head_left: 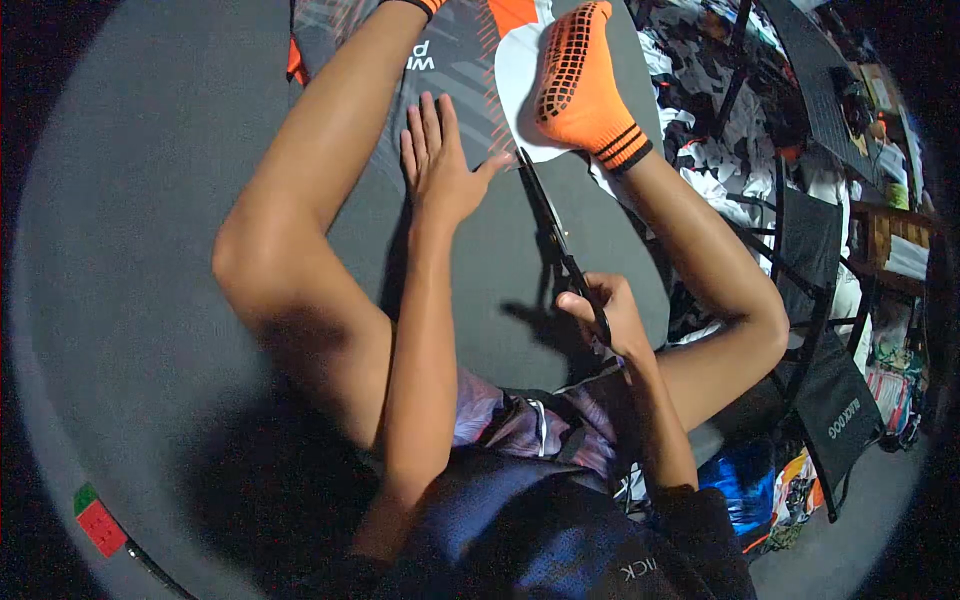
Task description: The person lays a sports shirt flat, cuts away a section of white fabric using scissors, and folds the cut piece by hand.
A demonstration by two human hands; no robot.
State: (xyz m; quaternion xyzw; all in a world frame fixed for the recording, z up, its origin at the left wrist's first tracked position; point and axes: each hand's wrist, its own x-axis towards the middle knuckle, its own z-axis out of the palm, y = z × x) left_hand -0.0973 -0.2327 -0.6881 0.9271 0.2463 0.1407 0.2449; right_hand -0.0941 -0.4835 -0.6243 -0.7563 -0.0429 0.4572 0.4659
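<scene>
Hands (440,185) (622,318) on scissors (545,206) and fabric (458,60)

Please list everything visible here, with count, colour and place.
scissors: one, black, centre
printed sheet: one, grey and orange, top
socks: two, orange, top
white piece: one, white, under one sock
block: one, red and green, lower left
chairs: count unclear, black, right
cloths: many, white and dark, upper right
clutter: uncountable, mixed, far right
surface: one, grey, underneath
shorts: one, purplish, lower middle
top: one, dark, bottom
left hand: one, bare, on sheet
right hand: one, bare, holding scissors
legs: two, bare, bent
</scene>
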